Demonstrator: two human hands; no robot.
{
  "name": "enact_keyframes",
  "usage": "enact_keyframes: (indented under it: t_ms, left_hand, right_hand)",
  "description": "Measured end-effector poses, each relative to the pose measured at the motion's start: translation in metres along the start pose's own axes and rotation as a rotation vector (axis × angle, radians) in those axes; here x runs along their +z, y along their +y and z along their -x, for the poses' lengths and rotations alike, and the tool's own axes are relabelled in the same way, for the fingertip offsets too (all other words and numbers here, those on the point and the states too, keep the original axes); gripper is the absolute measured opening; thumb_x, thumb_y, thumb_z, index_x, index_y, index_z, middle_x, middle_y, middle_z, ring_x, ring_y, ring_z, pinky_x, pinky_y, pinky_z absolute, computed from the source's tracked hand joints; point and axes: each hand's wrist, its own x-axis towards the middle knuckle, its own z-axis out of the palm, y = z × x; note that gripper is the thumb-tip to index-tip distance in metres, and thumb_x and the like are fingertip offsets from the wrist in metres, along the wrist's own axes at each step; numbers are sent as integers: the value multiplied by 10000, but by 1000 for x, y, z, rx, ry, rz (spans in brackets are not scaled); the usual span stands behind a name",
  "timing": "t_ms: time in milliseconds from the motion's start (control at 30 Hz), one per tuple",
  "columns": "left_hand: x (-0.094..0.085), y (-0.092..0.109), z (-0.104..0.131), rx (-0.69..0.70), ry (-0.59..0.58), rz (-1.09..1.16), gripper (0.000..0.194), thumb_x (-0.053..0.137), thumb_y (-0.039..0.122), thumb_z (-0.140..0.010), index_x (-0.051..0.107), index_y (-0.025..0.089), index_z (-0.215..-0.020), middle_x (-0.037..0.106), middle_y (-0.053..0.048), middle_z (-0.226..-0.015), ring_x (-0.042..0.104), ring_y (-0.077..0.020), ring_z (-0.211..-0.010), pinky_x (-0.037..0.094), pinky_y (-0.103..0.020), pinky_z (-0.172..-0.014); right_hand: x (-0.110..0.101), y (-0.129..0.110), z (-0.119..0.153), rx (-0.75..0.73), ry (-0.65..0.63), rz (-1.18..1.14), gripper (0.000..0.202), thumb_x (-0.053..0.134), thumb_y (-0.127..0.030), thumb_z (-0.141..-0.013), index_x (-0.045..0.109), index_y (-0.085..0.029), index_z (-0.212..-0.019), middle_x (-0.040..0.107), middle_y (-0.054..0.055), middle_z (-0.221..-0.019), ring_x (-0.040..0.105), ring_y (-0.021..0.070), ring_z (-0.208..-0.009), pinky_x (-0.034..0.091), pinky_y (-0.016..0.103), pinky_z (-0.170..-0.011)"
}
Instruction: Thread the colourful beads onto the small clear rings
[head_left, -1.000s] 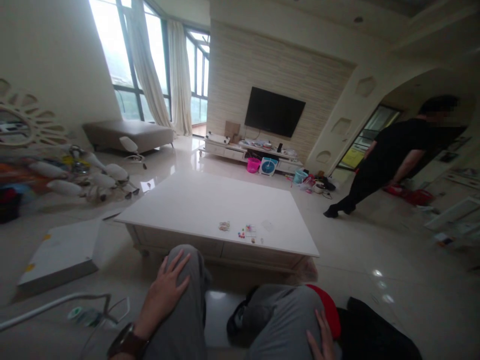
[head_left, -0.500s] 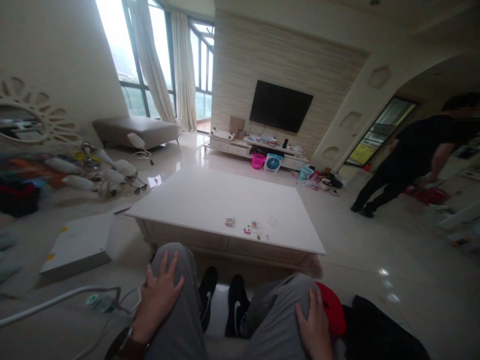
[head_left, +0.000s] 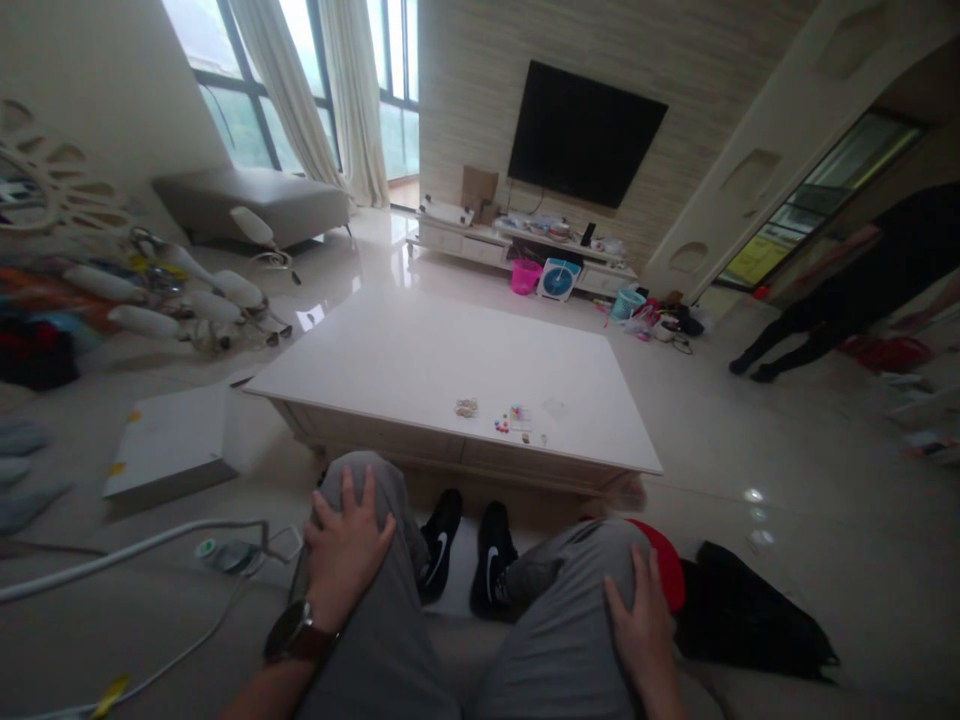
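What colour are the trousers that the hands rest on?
The trousers are grey, best seen in the head view.

The camera sits on the seated person's head, looking forward and steeply down past grey cloth-covered knees [head_left: 375,640], close below the lens, onto a long white rectangular table [head_left: 435,350] just beyond. Its wide, slightly rolled view faces a pale, striped-textured wall [head_left: 469,100] with a flat black rectangular television [head_left: 585,130] well away, and takes in a tall dark-framed glass window [head_left: 236,115] at upper left.
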Motion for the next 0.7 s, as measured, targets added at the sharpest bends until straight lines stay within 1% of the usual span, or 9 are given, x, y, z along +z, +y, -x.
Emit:
enact_keyframes:
  t_ms: [33,133,233,333,400,467,600,700]
  left_hand:
    - [-4,5,1,18,-5,2,723,472,391,-943,285,164,-1604,186,-205,-1666,230,-551,-1432,402,-665,-996]
    - [-11,12,1,22,-17,9,731,500,391,-934,288,190,-1605,196,-193,-1665,210,-547,-1444,380,-662,-1023]
    - [-10,11,-2,11,-39,14,733,510,402,-934,294,195,-1603,203,-200,-1659,222,-548,-1438,376,-661,-1027]
    - [-9,7,-3,27,-61,17,722,502,403,-939,292,215,-1604,212,-192,-1659,251,-524,-1435,383,-645,-1033]
    - [-9,7,-3,42,-69,20,706,489,403,-944,304,217,-1600,222,-186,-1658,263,-517,-1433,384,-638,-1040]
    - [-11,12,-4,43,-69,25,697,487,401,-944,322,217,-1595,229,-182,-1656,258,-521,-1435,376,-646,-1045]
    - [-18,26,-3,53,-36,56,728,538,389,-919,312,255,-1598,200,-159,-1671,190,-521,-1469,327,-668,-1080]
    - [-22,36,2,94,-24,83,721,568,374,-906,343,284,-1585,180,-134,-1681,159,-513,-1486,307,-662,-1100]
  right_hand:
    - [0,-7,-3,-1,-17,17,791,369,-636,-925,362,-137,-1539,241,203,-1642,297,376,-1492,338,523,-1156]
    - [0,-24,-16,64,-58,164,752,375,-614,-925,384,-175,-1535,222,180,-1651,342,395,-1455,369,540,-1116]
    - [0,-29,-31,93,-101,233,724,378,-595,-926,422,-174,-1514,272,182,-1627,402,406,-1406,383,541,-1097]
    - [-1,-32,-41,105,-139,225,711,388,-593,-928,433,-186,-1508,315,178,-1606,444,391,-1374,404,529,-1078]
    - [-2,-39,-44,100,-158,219,706,389,-593,-930,430,-195,-1512,316,169,-1606,452,382,-1366,415,520,-1068]
    - [-3,-52,-46,94,-164,230,697,387,-590,-934,437,-198,-1508,306,155,-1614,447,378,-1365,428,510,-1055]
    - [-8,-83,-45,83,-155,296,669,408,-585,-931,453,-241,-1502,309,116,-1617,468,387,-1318,464,514,-1005]
    - [-10,-98,-42,54,-163,322,640,406,-556,-943,454,-260,-1507,305,101,-1622,447,377,-1333,475,505,-992]
